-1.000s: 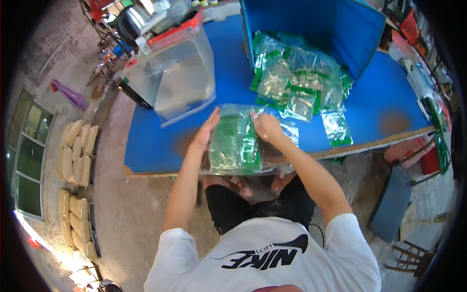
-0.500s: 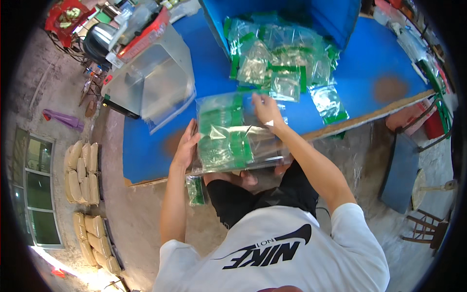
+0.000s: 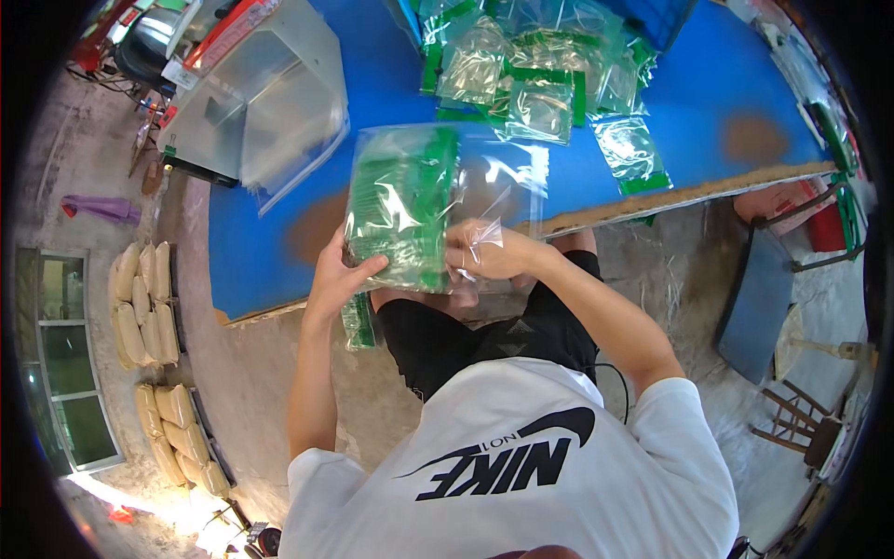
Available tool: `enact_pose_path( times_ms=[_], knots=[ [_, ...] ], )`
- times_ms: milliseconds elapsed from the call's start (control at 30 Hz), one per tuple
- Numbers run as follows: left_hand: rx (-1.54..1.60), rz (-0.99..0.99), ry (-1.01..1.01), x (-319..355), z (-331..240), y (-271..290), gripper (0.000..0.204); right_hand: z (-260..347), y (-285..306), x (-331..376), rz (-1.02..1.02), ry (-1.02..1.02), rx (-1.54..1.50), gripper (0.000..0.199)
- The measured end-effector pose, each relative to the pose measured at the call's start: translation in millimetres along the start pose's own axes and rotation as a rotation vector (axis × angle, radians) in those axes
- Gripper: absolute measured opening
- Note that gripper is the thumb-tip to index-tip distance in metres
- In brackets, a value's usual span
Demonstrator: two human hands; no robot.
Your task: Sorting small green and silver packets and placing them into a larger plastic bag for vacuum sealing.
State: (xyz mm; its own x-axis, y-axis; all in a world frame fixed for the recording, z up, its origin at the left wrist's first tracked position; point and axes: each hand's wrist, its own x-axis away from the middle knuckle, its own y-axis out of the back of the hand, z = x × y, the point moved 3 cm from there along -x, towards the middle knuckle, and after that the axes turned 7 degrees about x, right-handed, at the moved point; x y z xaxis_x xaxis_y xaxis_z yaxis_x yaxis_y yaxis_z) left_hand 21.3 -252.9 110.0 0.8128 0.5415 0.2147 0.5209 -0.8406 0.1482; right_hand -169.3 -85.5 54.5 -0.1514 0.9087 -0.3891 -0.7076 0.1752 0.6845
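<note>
A large clear plastic bag (image 3: pixel 498 177) with green-edged clear packets (image 3: pixel 396 200) stacked in its left part lies at the near edge of the table. My left hand (image 3: pixel 346 273) grips its lower left side, thumb on the front and fingers behind. At the lower right of the packets is my right hand (image 3: pixel 484 250), fingers curled against their green edge, partly covered by shiny film; the fingertips are hidden. Beyond the bag, a pile of similar green-edged packets (image 3: pixel 540 110) spills from a blue bin (image 3: pixel 666 20). One loose packet (image 3: pixel 633 154) rests to its right.
A see-through box (image 3: pixel 270 93) stands on the blue table (image 3: pixel 684 154) at the left. Another green packet (image 3: pixel 357 321) is low beside my leg. Stacked tan sacks (image 3: pixel 144 303) line the left wall; a dark chair (image 3: pixel 764 293) stands at the right.
My right hand has moved down from the bag's upper part to the packets' lower right edge. The packets now sit more compactly, and my left thumb lies over their front.
</note>
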Motion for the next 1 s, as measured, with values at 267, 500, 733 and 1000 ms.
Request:
enact_pose_path(
  times_ms=[267, 500, 733, 1000],
  knots=[
    [-0.061, 0.033, 0.053, -12.3, 6.2, 10.0, 0.078, 2.0, -0.3, -10.5, -0.445, -0.662, -0.853, 0.032],
    [-0.571, -0.208, -0.320, -32.0, -39.8, 18.9, 0.081, 29.2, -0.6, 31.1, -0.139, -0.556, -0.908, 0.030],
    [-1.293, 0.022, -0.582, -57.7, -24.9, -68.0, 0.084, 34.8, 4.1, 57.3, -0.387, -0.838, -0.768, 0.027],
    [-1.256, 0.272, -0.516, -46.4, -37.3, -19.7, 0.082, 34.4, 94.2, 118.5, -0.701, -0.813, 0.075, 0.033]
  ],
)
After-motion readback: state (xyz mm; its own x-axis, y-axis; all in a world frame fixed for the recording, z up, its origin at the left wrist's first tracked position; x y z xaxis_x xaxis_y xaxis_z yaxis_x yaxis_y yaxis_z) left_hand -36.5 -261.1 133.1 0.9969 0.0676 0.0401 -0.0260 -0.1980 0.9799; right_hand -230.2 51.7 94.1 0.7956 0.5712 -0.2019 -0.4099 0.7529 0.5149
